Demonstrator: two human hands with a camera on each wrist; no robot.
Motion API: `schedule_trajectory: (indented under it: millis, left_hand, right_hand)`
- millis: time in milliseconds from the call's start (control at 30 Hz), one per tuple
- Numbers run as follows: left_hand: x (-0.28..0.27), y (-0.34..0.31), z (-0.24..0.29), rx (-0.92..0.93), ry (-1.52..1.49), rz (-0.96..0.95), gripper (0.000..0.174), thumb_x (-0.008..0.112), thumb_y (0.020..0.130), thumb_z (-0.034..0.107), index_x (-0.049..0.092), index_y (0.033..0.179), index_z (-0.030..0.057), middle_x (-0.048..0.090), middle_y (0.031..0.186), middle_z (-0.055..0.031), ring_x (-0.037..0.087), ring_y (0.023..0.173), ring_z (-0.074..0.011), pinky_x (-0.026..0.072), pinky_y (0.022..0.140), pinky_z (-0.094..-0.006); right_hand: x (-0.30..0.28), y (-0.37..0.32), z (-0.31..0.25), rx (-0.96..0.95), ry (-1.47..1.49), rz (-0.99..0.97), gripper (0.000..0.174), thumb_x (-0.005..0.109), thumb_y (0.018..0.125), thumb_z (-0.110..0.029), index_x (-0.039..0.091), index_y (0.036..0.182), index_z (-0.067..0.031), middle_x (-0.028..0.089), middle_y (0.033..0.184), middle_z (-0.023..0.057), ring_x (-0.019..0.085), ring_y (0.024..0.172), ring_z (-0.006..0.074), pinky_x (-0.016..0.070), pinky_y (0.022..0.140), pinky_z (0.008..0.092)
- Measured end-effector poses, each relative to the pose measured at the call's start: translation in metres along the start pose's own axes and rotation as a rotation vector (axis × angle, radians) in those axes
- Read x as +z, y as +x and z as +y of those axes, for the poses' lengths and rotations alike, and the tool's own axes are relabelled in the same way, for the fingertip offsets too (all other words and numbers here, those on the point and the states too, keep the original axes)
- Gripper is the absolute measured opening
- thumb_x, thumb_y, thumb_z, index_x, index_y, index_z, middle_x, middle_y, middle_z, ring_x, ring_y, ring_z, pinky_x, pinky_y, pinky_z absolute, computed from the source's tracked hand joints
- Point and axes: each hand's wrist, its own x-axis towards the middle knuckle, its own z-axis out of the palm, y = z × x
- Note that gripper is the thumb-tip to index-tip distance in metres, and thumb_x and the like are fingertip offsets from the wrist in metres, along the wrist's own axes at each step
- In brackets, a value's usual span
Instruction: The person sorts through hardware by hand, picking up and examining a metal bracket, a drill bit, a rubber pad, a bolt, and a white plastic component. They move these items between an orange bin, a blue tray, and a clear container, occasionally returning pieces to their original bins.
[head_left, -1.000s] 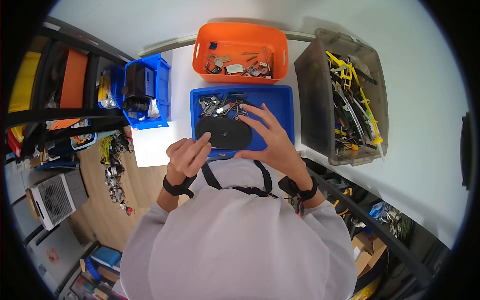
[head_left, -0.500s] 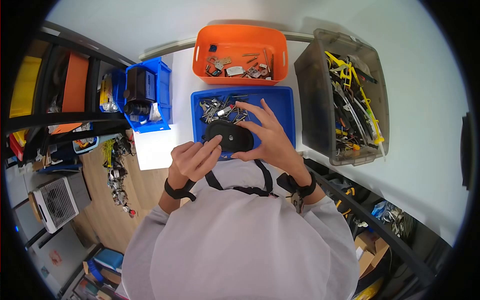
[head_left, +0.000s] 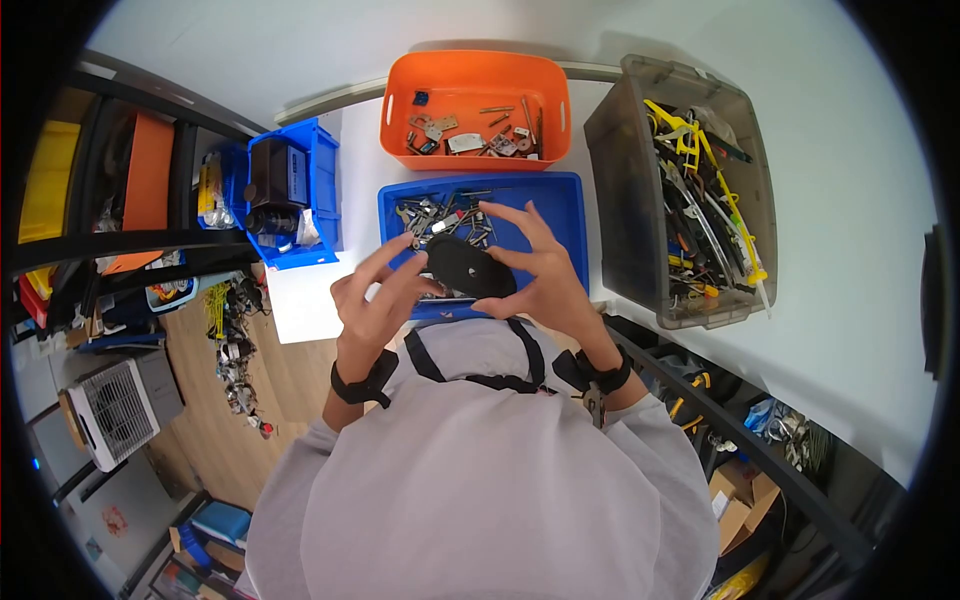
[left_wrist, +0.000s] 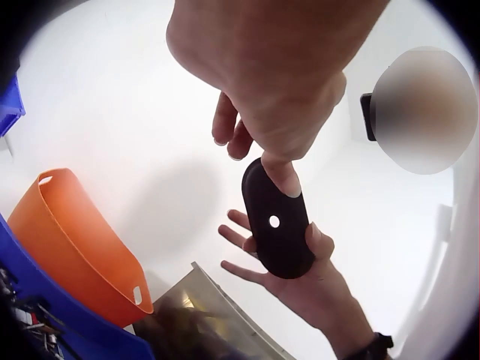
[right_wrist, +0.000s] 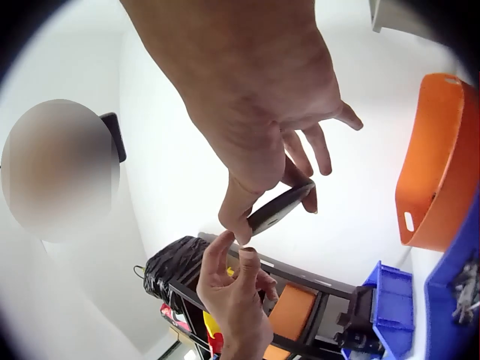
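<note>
A black oval plate (head_left: 463, 264) with a small hole in its middle is held over the blue tray (head_left: 568, 215). My right hand (head_left: 552, 280) pinches its right end between thumb and fingers, other fingers spread. The left hand (head_left: 377, 305) is at the left end, fingers extended and apart. In the left wrist view the left thumb overlaps the upper end of the plate (left_wrist: 277, 244). Seen almost edge-on in the right wrist view, the plate (right_wrist: 279, 210) slants, with left fingertips right by its lower end. Screws and small metal parts (head_left: 435, 215) lie in the tray's left half.
Behind the tray stands an orange bin (head_left: 475, 75) with a few metal pieces. A grey translucent box (head_left: 625, 200) full of tools is on the right. To the left are a blue bin (head_left: 325, 185) with a dark bottle and a black shelf frame (head_left: 130, 243).
The left fingertip has left the plate's face, and the left hand has opened out at its left end. The plate has tilted and turned, its right end lower, in the right hand.
</note>
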Motion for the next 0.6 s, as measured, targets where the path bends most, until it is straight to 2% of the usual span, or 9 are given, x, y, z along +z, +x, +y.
schedule_trajectory:
  millis: [67, 100, 133, 167, 200, 233, 367, 433, 600]
  left_hand:
    - [0.004, -0.001, 0.0, -0.32, -0.289, 0.014, 0.047, 0.084, 0.064, -0.005, 0.074, 0.109, 0.0043, 0.07, 0.117, -0.0129, 0.061, 0.054, -0.0089, 0.0469, 0.047, -0.0206]
    - [0.002, 0.001, 0.001, -0.448, -0.396, -0.037, 0.039, 0.08, 0.076, -0.002, 0.072, 0.114, 0.0021, 0.071, 0.117, -0.0121, 0.059, 0.053, -0.0065, 0.045, 0.045, -0.0198]
    - [-0.001, 0.004, 0.003, -0.448, -0.399, -0.038, 0.039, 0.08, 0.076, -0.002, 0.072, 0.114, 0.0021, 0.071, 0.117, -0.0121, 0.059, 0.053, -0.0065, 0.045, 0.045, -0.0198]
    - [-0.003, 0.007, 0.004, -0.656, -0.595, -0.12, 0.035, 0.077, 0.082, 0.002, 0.071, 0.116, 0.0013, 0.071, 0.116, -0.0116, 0.058, 0.053, -0.0058, 0.0447, 0.045, -0.0197]
    - [-0.005, 0.01, 0.006, -0.865, -0.792, -0.205, 0.031, 0.074, 0.088, 0.006, 0.07, 0.118, 0.0004, 0.072, 0.115, -0.011, 0.057, 0.053, -0.005, 0.0443, 0.045, -0.0195]
    - [-0.005, 0.012, 0.008, -0.915, -0.851, -0.267, 0.03, 0.071, 0.095, 0.018, 0.069, 0.12, 0.0007, 0.074, 0.105, -0.0089, 0.056, 0.053, -0.005, 0.044, 0.044, -0.0198]
    - [0.002, 0.004, 0.007, -1.045, -1.01, -0.397, 0.022, 0.065, 0.1, 0.016, 0.07, 0.115, 0.0005, 0.072, 0.085, -0.0054, 0.055, 0.05, -0.0056, 0.041, 0.042, -0.0199]
    - [0.0, 0.004, 0.006, -1.075, -1.037, -0.411, 0.021, 0.064, 0.1, 0.015, 0.07, 0.113, -0.0003, 0.072, 0.085, -0.0053, 0.055, 0.05, -0.0058, 0.0402, 0.042, -0.0197]
    - [-0.002, -0.006, -0.004, -1.129, -1.12, -0.432, 0.026, 0.067, 0.099, 0.023, 0.069, 0.11, -0.0013, 0.072, 0.087, -0.0065, 0.055, 0.048, -0.0081, 0.0396, 0.04, -0.0214]
  right_hand:
    - [0.0, -0.002, 0.004, 0.049, 0.111, -0.032, 0.044, 0.092, 0.059, -0.021, 0.076, 0.094, 0.0015, 0.053, 0.145, 0.0175, 0.05, 0.136, 0.0336, 0.0272, 0.12, 0.054]
    - [0.001, -0.004, 0.006, 0.222, 0.437, -0.121, 0.042, 0.088, 0.067, -0.027, 0.076, 0.093, 0.0031, 0.054, 0.145, 0.0168, 0.051, 0.133, 0.0314, 0.0332, 0.116, 0.0502]
    - [0.001, -0.005, 0.008, 0.394, 0.764, -0.208, 0.043, 0.084, 0.074, -0.033, 0.077, 0.092, 0.0047, 0.055, 0.144, 0.0161, 0.053, 0.131, 0.0292, 0.0392, 0.112, 0.0464]
    - [0.001, -0.007, 0.013, 0.396, 0.763, -0.206, 0.043, 0.084, 0.074, -0.033, 0.077, 0.092, 0.0047, 0.055, 0.144, 0.0161, 0.053, 0.131, 0.0292, 0.0392, 0.112, 0.0464]
    - [0.001, -0.01, 0.019, 0.431, 0.86, -0.327, 0.042, 0.08, 0.08, -0.034, 0.077, 0.097, 0.0034, 0.059, 0.138, 0.0142, 0.055, 0.125, 0.0248, 0.0421, 0.106, 0.0402]
    - [0.002, -0.012, 0.024, 0.464, 0.956, -0.45, 0.041, 0.075, 0.085, -0.036, 0.077, 0.103, 0.002, 0.063, 0.132, 0.0124, 0.058, 0.12, 0.0204, 0.045, 0.101, 0.034]
    - [0.014, -0.02, 0.029, 0.542, 1.204, -0.516, 0.055, 0.068, 0.091, -0.05, 0.074, 0.114, 0.0, 0.069, 0.119, 0.0128, 0.061, 0.112, 0.0205, 0.0467, 0.096, 0.0334]
    - [0.015, -0.019, 0.028, 0.614, 1.37, -0.524, 0.059, 0.065, 0.094, -0.054, 0.071, 0.12, -0.0009, 0.072, 0.111, 0.0135, 0.064, 0.106, 0.0207, 0.0458, 0.098, 0.0324]
    - [0.021, -0.019, 0.043, 0.626, 1.335, -0.537, 0.065, 0.066, 0.092, -0.055, 0.068, 0.118, 0.0043, 0.069, 0.119, 0.018, 0.066, 0.104, 0.024, 0.0474, 0.097, 0.0343]
